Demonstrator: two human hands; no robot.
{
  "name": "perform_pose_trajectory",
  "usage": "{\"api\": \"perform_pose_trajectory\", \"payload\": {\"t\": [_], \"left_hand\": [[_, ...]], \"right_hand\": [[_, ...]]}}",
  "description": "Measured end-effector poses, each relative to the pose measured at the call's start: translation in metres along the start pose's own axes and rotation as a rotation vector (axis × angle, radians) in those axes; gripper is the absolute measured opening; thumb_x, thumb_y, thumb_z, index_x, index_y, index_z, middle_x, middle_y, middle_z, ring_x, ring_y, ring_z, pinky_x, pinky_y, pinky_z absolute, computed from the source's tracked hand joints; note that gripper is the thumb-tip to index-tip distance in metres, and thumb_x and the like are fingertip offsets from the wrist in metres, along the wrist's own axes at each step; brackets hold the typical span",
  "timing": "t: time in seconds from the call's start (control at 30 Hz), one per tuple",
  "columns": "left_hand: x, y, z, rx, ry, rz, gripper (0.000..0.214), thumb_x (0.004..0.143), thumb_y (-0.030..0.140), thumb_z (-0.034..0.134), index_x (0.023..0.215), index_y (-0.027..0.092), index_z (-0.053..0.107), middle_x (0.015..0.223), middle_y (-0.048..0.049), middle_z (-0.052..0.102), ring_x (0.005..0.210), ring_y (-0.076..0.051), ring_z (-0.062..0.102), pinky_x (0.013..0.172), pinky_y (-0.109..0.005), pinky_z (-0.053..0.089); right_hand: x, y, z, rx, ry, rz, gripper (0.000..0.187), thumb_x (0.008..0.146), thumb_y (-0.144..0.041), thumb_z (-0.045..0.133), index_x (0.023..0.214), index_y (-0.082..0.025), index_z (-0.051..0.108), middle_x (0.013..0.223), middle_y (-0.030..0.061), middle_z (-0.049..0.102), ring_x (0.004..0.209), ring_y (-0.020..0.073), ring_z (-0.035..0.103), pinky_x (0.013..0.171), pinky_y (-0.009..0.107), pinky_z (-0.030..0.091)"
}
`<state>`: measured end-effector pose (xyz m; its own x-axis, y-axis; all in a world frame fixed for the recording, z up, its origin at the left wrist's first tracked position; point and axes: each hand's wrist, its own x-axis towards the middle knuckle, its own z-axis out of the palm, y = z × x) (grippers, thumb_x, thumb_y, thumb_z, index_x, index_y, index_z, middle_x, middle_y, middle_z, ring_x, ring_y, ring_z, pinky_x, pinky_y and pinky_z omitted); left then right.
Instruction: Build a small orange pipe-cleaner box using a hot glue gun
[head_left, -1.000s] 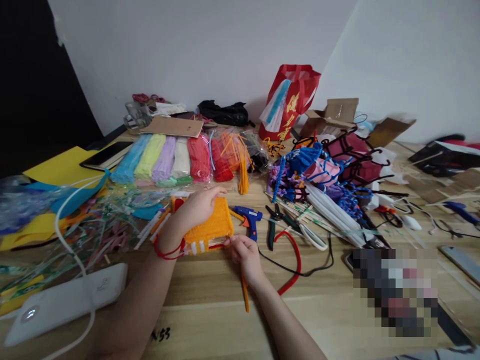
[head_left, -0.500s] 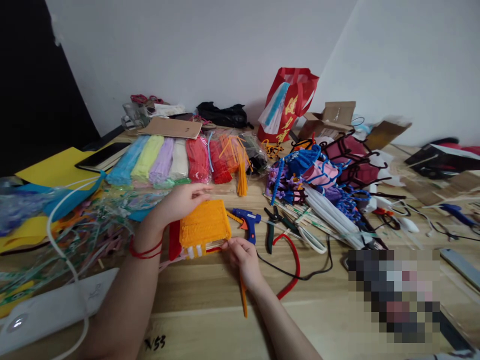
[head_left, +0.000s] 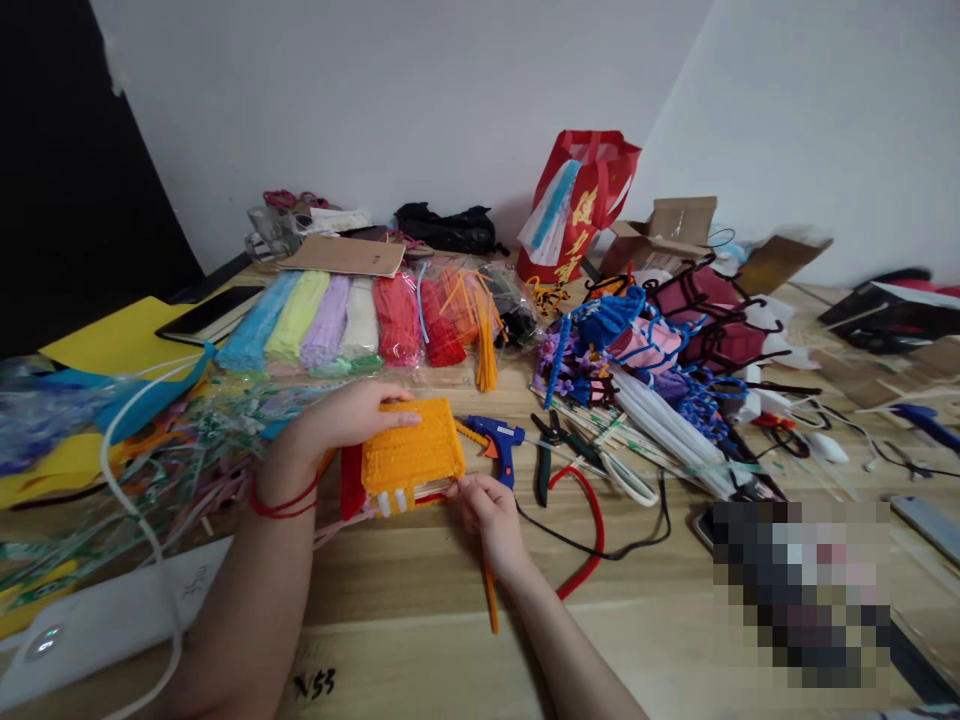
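An orange fuzzy box-like piece, apparently covered in rows of pipe cleaner, is held just above the table, with white stripes along its lower edge and red at its left side. My left hand grips it at the upper left, fingers lying over its top edge; the thumb is hard to make out. At the lower right corner, my right hand pinches an orange pipe cleaner, whose tail hangs below the fingers. A blue glue gun lies just right of the piece.
Green-handled pliers and a curved red pipe cleaner lie to the right, near a black cord. Bagged pipe cleaner bundles line the back. A white power bank and its cable are at left. A red bag stands behind.
My left hand has shifted so that its fingers come over the front of the orange piece's top edge. My right hand keeps its pinch at the corner.
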<state>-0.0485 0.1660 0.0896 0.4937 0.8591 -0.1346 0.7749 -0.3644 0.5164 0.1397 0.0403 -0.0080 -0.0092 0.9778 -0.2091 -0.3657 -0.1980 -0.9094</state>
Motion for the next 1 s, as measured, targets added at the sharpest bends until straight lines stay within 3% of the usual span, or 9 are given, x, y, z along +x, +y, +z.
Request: {"api": "perform_pose_trajectory", "payload": {"t": [0.13,0.2,0.3,0.6,0.83,1.0], "left_hand": [[-0.001,0.028,0.012,0.057,0.15,0.164,0.041,0.085,0.048,0.053,0.112,0.021,0.067,0.119,-0.0062,0.067,0.11,-0.024,0.06,0.099,-0.034,0.041],[-0.001,0.044,0.019,0.046,0.143,0.251,0.041,0.083,0.048,0.056,0.112,0.021,0.066,0.119,-0.0065,0.067,0.109,-0.024,0.06,0.097,-0.034,0.043],[0.0,0.058,0.025,0.039,0.072,0.259,0.04,0.078,0.046,0.063,0.109,0.022,0.067,0.116,-0.0069,0.067,0.108,-0.025,0.06,0.096,-0.035,0.044],[0.005,0.052,0.025,-0.025,-0.001,0.26,0.044,0.074,0.047,0.068,0.109,0.021,0.067,0.116,-0.0066,0.067,0.107,-0.023,0.06,0.094,-0.03,0.043],[0.008,0.051,0.027,-0.067,-0.029,0.267,0.045,0.072,0.048,0.07,0.109,0.022,0.068,0.115,-0.0069,0.068,0.108,-0.024,0.06,0.093,-0.031,0.043],[0.008,0.051,0.025,-0.077,-0.047,0.273,0.045,0.073,0.048,0.069,0.11,0.022,0.068,0.115,-0.0066,0.068,0.107,-0.023,0.06,0.093,-0.03,0.042]], "right_hand": [[0.0,0.001,-0.001,0.002,-0.003,0.002,0.043,0.071,-0.057,0.066,0.068,-0.014,0.063,0.041,-0.0113,0.028,0.038,0.0041,0.018,0.04,0.022,0.009],[0.0,0.001,-0.001,0.007,-0.002,-0.002,0.042,0.07,-0.056,0.066,0.067,-0.015,0.063,0.041,-0.0115,0.028,0.039,0.0041,0.017,0.041,0.022,0.008],[-0.001,0.0,-0.001,-0.001,-0.001,-0.006,0.041,0.07,-0.056,0.066,0.066,-0.015,0.063,0.041,-0.0112,0.028,0.039,0.0043,0.018,0.041,0.022,0.008],[0.0,0.001,-0.002,-0.016,0.013,0.011,0.041,0.071,-0.055,0.065,0.067,-0.014,0.064,0.04,-0.0109,0.029,0.038,0.0044,0.018,0.041,0.021,0.01],[0.002,0.003,-0.008,0.031,-0.06,0.023,0.039,0.074,-0.053,0.064,0.071,-0.013,0.067,0.037,-0.0105,0.031,0.035,0.0039,0.019,0.039,0.021,0.01],[0.002,-0.006,-0.007,0.088,-0.075,0.06,0.04,0.072,-0.052,0.069,0.07,-0.013,0.067,0.046,-0.0036,0.052,0.036,0.0054,0.038,0.035,0.018,0.025]]}}
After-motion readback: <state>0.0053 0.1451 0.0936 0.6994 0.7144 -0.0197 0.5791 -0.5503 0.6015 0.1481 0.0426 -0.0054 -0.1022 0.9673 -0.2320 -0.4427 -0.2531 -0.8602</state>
